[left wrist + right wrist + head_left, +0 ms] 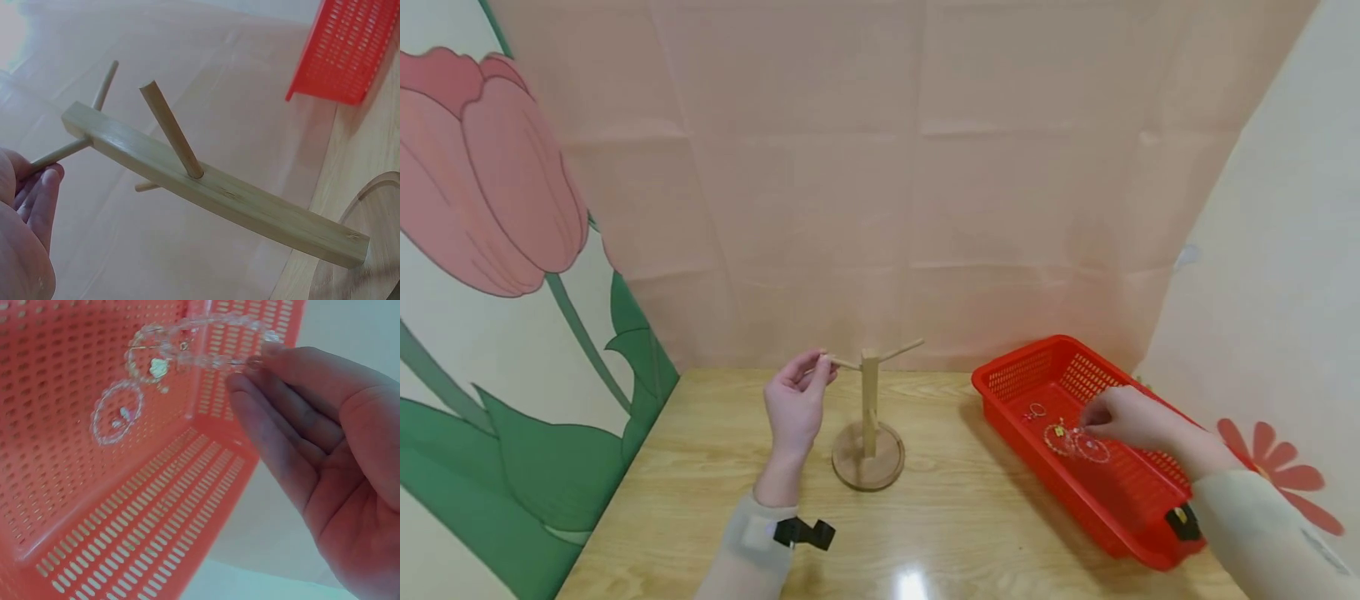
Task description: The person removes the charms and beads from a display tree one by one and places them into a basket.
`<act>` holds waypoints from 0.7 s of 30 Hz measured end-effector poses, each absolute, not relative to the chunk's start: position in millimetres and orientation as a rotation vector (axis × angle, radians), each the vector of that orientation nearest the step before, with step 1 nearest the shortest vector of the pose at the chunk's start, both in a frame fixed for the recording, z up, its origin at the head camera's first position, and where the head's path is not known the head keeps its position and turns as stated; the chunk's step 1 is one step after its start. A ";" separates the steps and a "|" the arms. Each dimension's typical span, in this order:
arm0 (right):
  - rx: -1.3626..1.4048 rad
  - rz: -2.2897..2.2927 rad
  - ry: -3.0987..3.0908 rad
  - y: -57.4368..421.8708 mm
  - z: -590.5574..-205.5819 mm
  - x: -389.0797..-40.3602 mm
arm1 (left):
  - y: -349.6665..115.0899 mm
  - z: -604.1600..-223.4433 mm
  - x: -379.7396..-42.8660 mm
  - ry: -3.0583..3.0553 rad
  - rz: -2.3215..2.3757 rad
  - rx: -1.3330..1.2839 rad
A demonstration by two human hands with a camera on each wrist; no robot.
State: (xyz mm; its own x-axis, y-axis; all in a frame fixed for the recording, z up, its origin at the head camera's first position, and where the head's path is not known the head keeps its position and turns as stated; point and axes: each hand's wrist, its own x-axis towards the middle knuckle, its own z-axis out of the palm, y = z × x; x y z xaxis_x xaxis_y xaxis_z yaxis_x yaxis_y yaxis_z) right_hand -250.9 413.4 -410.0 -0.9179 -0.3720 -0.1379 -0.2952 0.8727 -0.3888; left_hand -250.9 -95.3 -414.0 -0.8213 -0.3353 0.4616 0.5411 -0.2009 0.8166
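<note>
A wooden stand [870, 396] with a round base [853, 467] and several thin pegs stands on the table. My left hand [796, 408] pinches the end of its left upper peg [65, 152] between thumb and fingers. Over at the right, my right hand [1126, 415] reaches into a red plastic basket [1037, 471]. Its thumb and fingertips pinch one edge of a clear beaded bracelet [212, 361], raised above the others. Below it are a yellowish beaded bracelet with a charm [159, 367] and another clear bracelet [99, 428].
A small ring-shaped piece with red bits [1037, 410] lies in the basket's far left part. The basket stands angled by the right wall. A light wood table [700, 475] carries everything, and a beige sheet [865, 208] hangs behind it.
</note>
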 end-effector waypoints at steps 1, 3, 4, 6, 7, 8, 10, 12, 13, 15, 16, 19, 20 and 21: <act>-0.494 -0.544 2.815 415.0 -410.5 -250.5 | -95.0 -414.2 -250.8 -1.509 -2.057 -0.245; -0.483 -0.558 2.777 417.8 -410.9 -249.4 | -94.7 -414.7 -250.6 -1.509 -2.055 -0.244; -0.480 -0.566 2.758 418.7 -410.8 -248.5 | -94.4 -415.0 -250.6 -1.509 -2.054 -0.242; -0.454 -0.576 2.726 420.0 -411.0 -246.8 | -94.2 -415.4 -250.5 -1.508 -2.054 -0.240; -0.427 -0.574 2.711 419.6 -411.6 -245.7 | -94.4 -415.7 -250.2 -1.506 -2.056 -0.239; -0.406 -0.573 2.697 419.3 -412.0 -244.8 | -94.7 -416.0 -249.9 -1.507 -2.059 -0.239; -0.380 -0.554 2.678 419.2 -413.9 -243.3 | -95.2 -416.3 -249.4 -1.509 -2.060 -0.237; -0.345 -0.533 2.666 418.7 -415.8 -242.0 | -95.5 -416.5 -249.3 -1.511 -2.060 -0.235; -0.344 -0.523 2.659 418.6 -416.8 -241.6 | -95.5 -416.3 -249.1 -1.512 -2.061 -0.233; -0.341 -0.511 2.654 419.1 -418.8 -240.7 | -95.4 -416.4 -249.2 -1.514 -2.060 -0.230; -0.345 -0.508 2.652 419.6 -419.9 -240.5 | -95.2 -416.5 -249.3 -1.513 -2.061 -0.229; -0.348 -0.511 2.655 420.3 -421.9 -239.6 | -94.8 -416.3 -249.0 -1.511 -2.064 -0.228; -0.356 -0.514 2.659 420.7 -422.7 -239.5 | -94.9 -416.5 -248.9 -1.508 -2.067 -0.228; -0.362 -0.515 2.661 421.0 -423.5 -239.5 | -94.8 -416.5 -248.7 -1.506 -2.068 -0.227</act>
State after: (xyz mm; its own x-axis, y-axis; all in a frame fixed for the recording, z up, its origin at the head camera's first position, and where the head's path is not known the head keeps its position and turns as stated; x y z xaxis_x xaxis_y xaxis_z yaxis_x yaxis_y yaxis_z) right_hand -239.5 421.0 -423.5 -0.8844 -0.3220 -0.3378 -0.1728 0.8983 -0.4039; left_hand -248.7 -94.8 -416.5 -0.8257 -0.3414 0.4491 0.5322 -0.2075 0.8208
